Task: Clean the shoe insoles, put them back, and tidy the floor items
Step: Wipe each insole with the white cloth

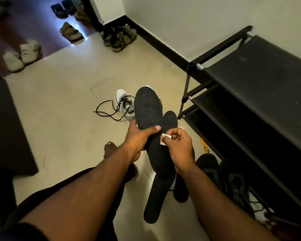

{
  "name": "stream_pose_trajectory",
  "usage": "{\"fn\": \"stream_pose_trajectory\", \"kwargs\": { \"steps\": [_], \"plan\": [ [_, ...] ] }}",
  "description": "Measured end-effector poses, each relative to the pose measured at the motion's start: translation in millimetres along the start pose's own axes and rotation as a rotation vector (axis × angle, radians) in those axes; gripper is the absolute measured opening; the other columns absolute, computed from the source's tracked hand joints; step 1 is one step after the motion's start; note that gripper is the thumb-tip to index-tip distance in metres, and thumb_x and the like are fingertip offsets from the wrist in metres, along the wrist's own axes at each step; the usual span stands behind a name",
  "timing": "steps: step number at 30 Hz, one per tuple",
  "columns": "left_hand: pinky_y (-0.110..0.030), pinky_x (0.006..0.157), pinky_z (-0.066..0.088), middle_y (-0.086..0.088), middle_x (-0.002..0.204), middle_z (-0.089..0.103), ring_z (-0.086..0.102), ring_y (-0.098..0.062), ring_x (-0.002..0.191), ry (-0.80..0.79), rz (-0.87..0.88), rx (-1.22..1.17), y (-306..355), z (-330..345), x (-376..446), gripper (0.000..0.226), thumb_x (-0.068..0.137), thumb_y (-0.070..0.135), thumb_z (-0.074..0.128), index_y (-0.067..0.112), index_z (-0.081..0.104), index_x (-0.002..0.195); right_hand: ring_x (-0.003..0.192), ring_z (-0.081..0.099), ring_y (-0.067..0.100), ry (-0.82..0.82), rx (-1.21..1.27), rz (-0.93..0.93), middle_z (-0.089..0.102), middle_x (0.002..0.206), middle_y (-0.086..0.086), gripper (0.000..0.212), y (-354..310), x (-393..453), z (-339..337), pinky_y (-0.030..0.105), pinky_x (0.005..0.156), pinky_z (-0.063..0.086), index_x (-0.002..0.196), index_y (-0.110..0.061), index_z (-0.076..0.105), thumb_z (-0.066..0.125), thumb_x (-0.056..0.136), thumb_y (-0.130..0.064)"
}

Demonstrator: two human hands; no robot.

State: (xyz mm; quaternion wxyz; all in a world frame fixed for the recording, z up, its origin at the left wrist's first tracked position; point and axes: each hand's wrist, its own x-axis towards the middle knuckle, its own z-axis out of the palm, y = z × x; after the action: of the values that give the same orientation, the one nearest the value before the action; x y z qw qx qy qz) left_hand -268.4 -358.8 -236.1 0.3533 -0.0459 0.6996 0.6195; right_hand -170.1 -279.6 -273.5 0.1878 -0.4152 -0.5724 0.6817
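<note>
Left hand point(139, 134) gripping two dark insoles point(149, 108), right hand point(179, 145) pinching a white wipe point(165, 137) against them, grey sneaker point(123, 103) at eleven o'clock

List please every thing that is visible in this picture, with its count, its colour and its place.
insoles: two, black, held over the floor, overlapping
wipe: one, white, pinched against the insoles
sneaker: one, white, black laces loose, on the floor behind the insoles
shoe rack: one, black, along the right wall
black shoes: several, black, floor beside the rack
sandals: one pair, olive, far wall corner
pale sneakers: one pair, off-white, far left
floor: beige tiles
left hand: grips the upper insole
right hand: pinches the wipe
</note>
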Motion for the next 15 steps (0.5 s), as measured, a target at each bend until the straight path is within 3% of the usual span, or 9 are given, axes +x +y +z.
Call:
{"fn": "stream_pose_trajectory", "kwargs": {
  "steps": [2,6,9,15],
  "plan": [
    [-0.038,0.071,0.060,-0.009,0.113,0.066,0.069,-0.026,0.094,0.059,-0.104,0.038,-41.5,-16.8,15.9,0.067,0.077,0.001,0.079,0.020,0.044,0.131,0.063,0.053,0.014,0.018,-0.004,0.056,0.058,0.069,0.007,0.021,29.1,2.6,20.9,0.027,0.061,0.046,0.078,-0.012,0.059,0.067,0.080,0.008],
    [-0.049,0.087,0.057,-0.016,0.114,0.065,0.066,-0.034,0.098,0.235,-0.268,0.009,-108.6,-45.7,56.8,0.066,0.077,-0.007,0.074,0.013,0.047,0.134,0.069,0.060,0.020,0.019,-0.139,0.183,0.065,0.074,0.003,0.021,88.1,15.6,38.5,0.034,0.068,0.051,0.075,-0.019,0.060,0.070,0.078,0.000],
    [-0.044,0.092,0.055,-0.012,0.122,0.062,0.062,-0.031,0.104,0.301,-0.296,0.064,-136.9,-58.1,88.7,0.072,0.076,-0.004,0.076,0.016,0.046,0.138,0.080,0.065,0.019,-0.035,-0.282,0.233,0.066,0.083,-0.002,0.016,118.8,25.1,30.3,0.037,0.074,0.055,0.081,-0.023,0.061,0.071,0.081,-0.010],
    [-0.043,0.095,0.054,-0.008,0.127,0.060,0.060,-0.029,0.110,0.331,-0.371,0.138,-185.1,-72.6,143.4,0.067,0.080,-0.003,0.073,0.017,0.048,0.139,0.082,0.063,0.023,-0.170,-0.408,0.255,0.065,0.088,0.007,0.009,159.0,44.7,11.9,0.033,0.073,0.055,0.088,-0.011,0.062,0.066,0.085,-0.003]
  ]
}}
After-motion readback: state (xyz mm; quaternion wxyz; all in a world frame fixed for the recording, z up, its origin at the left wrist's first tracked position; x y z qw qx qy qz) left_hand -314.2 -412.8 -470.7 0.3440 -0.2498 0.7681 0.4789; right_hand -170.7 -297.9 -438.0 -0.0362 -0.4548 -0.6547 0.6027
